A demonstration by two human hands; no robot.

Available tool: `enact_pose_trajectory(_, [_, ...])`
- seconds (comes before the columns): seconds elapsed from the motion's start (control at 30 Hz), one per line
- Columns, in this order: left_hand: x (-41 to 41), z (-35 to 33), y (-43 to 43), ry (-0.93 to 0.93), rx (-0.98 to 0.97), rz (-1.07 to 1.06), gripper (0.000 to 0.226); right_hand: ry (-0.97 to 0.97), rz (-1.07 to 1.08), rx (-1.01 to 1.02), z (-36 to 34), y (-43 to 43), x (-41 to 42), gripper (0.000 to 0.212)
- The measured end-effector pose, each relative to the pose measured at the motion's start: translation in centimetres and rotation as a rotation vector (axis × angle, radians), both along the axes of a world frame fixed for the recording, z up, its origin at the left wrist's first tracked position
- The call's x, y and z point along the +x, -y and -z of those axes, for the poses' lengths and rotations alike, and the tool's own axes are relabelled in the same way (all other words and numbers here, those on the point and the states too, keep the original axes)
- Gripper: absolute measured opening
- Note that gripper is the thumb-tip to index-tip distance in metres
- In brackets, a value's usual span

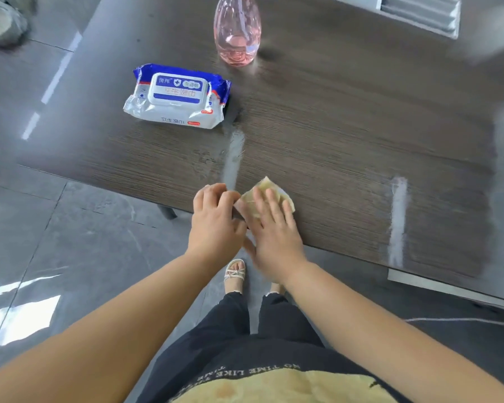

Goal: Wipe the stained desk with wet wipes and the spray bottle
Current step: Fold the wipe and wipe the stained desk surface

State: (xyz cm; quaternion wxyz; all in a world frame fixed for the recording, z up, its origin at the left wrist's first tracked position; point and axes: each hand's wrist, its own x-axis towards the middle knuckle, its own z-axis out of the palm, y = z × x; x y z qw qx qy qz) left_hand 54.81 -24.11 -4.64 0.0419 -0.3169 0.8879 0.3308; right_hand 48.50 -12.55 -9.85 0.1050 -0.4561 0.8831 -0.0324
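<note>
A dark wood-grain desk (pixel 346 126) fills the upper half of the view. Near its front edge a yellowish, soiled wet wipe (pixel 266 186) lies flat. My right hand (pixel 274 228) presses on it with fingers spread. My left hand (pixel 216 222) pinches the wipe's left edge, fingers curled. A blue and white pack of wet wipes (pixel 176 97), lid closed, lies at the desk's left. Behind it stands a clear pink spray bottle (pixel 237 30), its top cut off by the frame. Pale streaks (pixel 234 158) run toward the front edge, with another streak (pixel 397 222) to the right.
A grey slotted panel (pixel 419 13) is set into the desk at the back right. Glossy grey floor tiles (pixel 56 228) lie left of and below the desk. A desk leg (pixel 167 212) shows under the front edge. My feet in sandals (pixel 235 271) stand close to the desk.
</note>
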Motion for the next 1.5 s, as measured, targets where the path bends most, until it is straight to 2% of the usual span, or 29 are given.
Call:
enact_pose_trajectory(0.07, [-0.5,-0.3,-0.6,-0.019,-0.006,0.044,0.043,0.002,-0.134,0.032,-0.1,-2.5,-0.3,0.056])
enact_pose_trajectory(0.13, [-1.0,-0.5,-1.5,-0.014,0.002,0.094,0.046,-0.031,-0.123,0.047,0.1,-6.1,-2.3,0.052])
enact_pose_trajectory(0.23, [-1.8,-0.4,-3.1,0.002,-0.019,0.22,0.05,-0.033,0.138,0.088,-0.1,-10.4,-5.4,0.064])
enact_pose_trajectory(0.33, [-2.7,-0.4,-5.0,0.018,-0.041,0.255,0.05,0.028,0.424,0.138,-0.3,-9.6,-4.0,0.074])
enact_pose_trajectory(0.37, [-2.9,-0.4,-5.4,0.029,-0.034,0.244,0.049,0.025,0.394,0.125,-0.5,-8.6,-2.6,0.075])
enact_pose_trajectory(0.5, [-3.4,-0.2,-7.0,0.006,-0.074,0.24,0.051,0.062,-0.008,0.138,-0.5,-10.5,-1.5,0.06])
enact_pose_trajectory(0.57, [-3.5,-0.1,-7.1,0.023,-0.103,0.249,0.05,0.039,-0.031,0.082,-0.2,-14.3,-4.0,0.056])
enact_pose_trajectory(0.6, [-3.5,0.0,-7.0,0.043,-0.123,0.255,0.05,0.0,0.046,0.049,0.0,-16.1,-5.2,0.055])
enact_pose_trajectory(0.7, [-4.2,0.1,-8.1,0.082,-0.152,0.28,0.048,-0.003,0.483,0.038,0.0,-18.3,-5.6,0.061])
enact_pose_trajectory(0.77, [-4.6,0.1,-9.5,0.092,-0.121,0.279,0.044,0.016,0.59,0.042,0.0,-15.9,-3.4,0.066])
enact_pose_trajectory(0.87, [-5.3,0.2,-11.3,0.058,-0.105,0.301,0.044,0.028,0.218,0.066,-0.4,-15.3,-2.0,0.059])
enact_pose_trajectory(0.93, [-5.5,0.2,-12.0,0.056,-0.117,0.329,0.043,0.001,0.125,0.051,-0.2,-18.3,-3.6,0.054])
enact_pose_trajectory(0.97, [-5.6,0.2,-12.1,0.065,-0.13,0.347,0.044,-0.022,0.2,0.04,0.1,-20.0,-4.6,0.054])
enact_pose_trajectory(1.07, [-5.7,0.5,-12.3,0.117,-0.166,0.368,0.046,-0.022,0.653,0.023,-0.1,-22.2,-5.8,0.062])
enact_pose_trajectory(1.13, [-5.7,0.7,-12.7,0.114,-0.177,0.352,0.043,0.054,0.777,0.07,-0.6,-19.5,-4.6,0.064])
enact_pose_trajectory(1.17, [-5.9,0.8,-13.0,0.104,-0.181,0.335,0.042,0.082,0.706,0.083,-0.9,-18.2,-3.8,0.065])
enact_pose_trajectory(1.27, [-6.4,0.8,-13.7,0.123,-0.187,0.314,0.042,0.079,0.24,0.028,-0.7,-18.6,-3.0,0.061])
enact_pose_trajectory(1.33, [-6.6,0.9,-13.8,0.155,-0.194,0.318,0.045,0.065,0.173,0.021,-0.3,-21.9,-4.8,0.058])
enact_pose_trajectory(1.37, [-6.6,1.0,-13.7,0.158,-0.212,0.325,0.046,0.047,0.274,0.015,-0.1,-23.7,-5.9,0.061])
enact_pose_trajectory(1.43, [-6.6,1.2,-13.7,0.156,-0.239,0.325,0.047,0.03,0.618,0.027,-0.2,-26.1,-7.0,0.067])
enact_pose_trajectory(1.5, [-6.7,1.3,-14.2,0.159,-0.242,0.299,0.049,0.043,0.868,0.061,-0.2,-25.1,-6.6,0.069])
